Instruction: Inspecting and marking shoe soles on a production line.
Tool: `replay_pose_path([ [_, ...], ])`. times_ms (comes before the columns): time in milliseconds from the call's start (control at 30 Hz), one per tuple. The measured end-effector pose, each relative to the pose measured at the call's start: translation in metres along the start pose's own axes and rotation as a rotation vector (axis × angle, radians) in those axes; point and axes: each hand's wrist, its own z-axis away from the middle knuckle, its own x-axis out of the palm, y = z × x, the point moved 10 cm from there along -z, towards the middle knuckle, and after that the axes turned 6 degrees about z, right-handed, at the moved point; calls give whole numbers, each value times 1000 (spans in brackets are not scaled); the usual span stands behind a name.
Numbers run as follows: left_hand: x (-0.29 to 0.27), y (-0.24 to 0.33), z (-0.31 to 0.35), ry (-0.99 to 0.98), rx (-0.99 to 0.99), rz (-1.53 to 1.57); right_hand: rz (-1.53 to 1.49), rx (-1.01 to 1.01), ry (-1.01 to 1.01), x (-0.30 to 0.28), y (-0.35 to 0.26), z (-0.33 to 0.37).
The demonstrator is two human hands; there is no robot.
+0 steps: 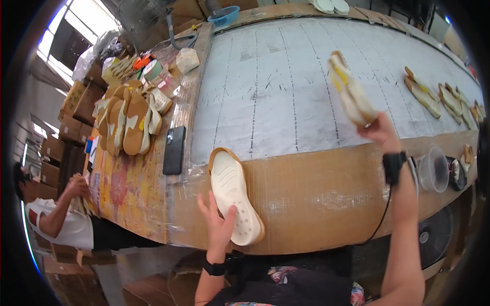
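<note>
A cream shoe sole (pixel 227 178) with a brown outer rim and a cluster of small holes lies on the brown table edge in front of me. My left hand (pixel 220 227) is at its lower left side, fingers spread and the thumb resting over the sole. Out over the white marked board, my right hand (pixel 377 130) grips one end of another sole (pixel 349 92), held raised and slanted. That one is whitish with a brown tip and yellow patches, and slightly blurred. Both wrists wear dark bands.
Several soles (pixel 135 117) are piled on the left, beside a black phone (pixel 174 150). More soles (pixel 422 94) lie at the far right of the white board (pixel 265 92). A clear plastic tub (pixel 434 171) stands at right. Another person (pixel 61 214) is at the left.
</note>
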Motion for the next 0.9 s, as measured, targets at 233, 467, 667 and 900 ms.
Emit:
replay_pose_path([
  [233, 30, 107, -1, -166, 63, 362, 59, 257, -542, 118, 186, 127],
  [467, 30, 137, 10, -136, 288, 434, 170, 306, -559, 146, 241, 181],
  [667, 27, 123, 32, -32, 280, 328, 277, 181, -486, 133, 254, 186],
  [900, 37, 137, 52, 50, 432, 196, 338, 55, -464, 129, 256, 185],
])
